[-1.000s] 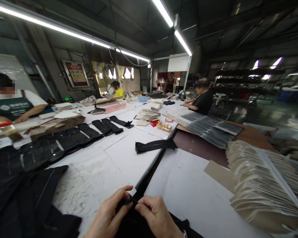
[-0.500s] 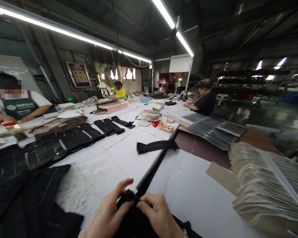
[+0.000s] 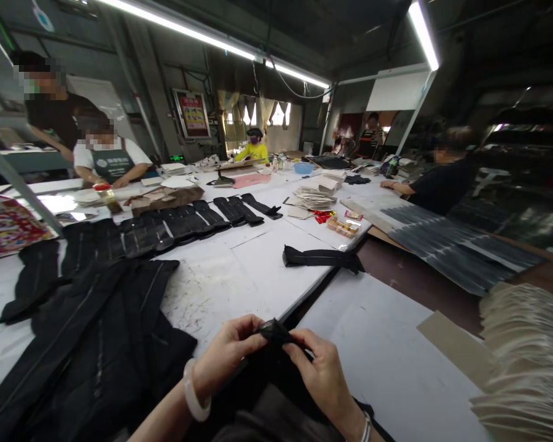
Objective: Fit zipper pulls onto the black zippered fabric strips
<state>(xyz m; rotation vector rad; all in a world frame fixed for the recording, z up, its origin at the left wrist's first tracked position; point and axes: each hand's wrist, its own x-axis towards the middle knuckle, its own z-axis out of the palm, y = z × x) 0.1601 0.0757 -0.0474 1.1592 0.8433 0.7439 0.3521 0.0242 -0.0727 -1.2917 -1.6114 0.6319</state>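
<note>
Since half a second ago, the head has turned left, and the left hand (image 3: pixel 230 347) has closed its raised pointing finger down toward its thumb. Now it pinches the folded end of a black cloth (image 3: pixel 275 331), and the right hand (image 3: pixel 320 368) pinches the same bit from the other side. Two pinches so near each other probably keep the fold from slipping. The cloth is soft and thin, a little shiny at the tip, and hangs down in front of the person. A smooth, round white bangle (image 3: pixel 194 393) is on the left wrist.

Just beyond is the flat white table (image 3: pixel 368 331). A black strip (image 3: pixel 320 256), long and a bit curved, lies on it. To the left is a floppy, crumpled black heap (image 3: pixel 78 325). Behind that, black strips (image 3: pixel 184 226) lie side by side, maybe so each is easy to grab. Far right, thin, bendy pale sheets (image 3: pixel 525 350) lean together in a fan.
</note>
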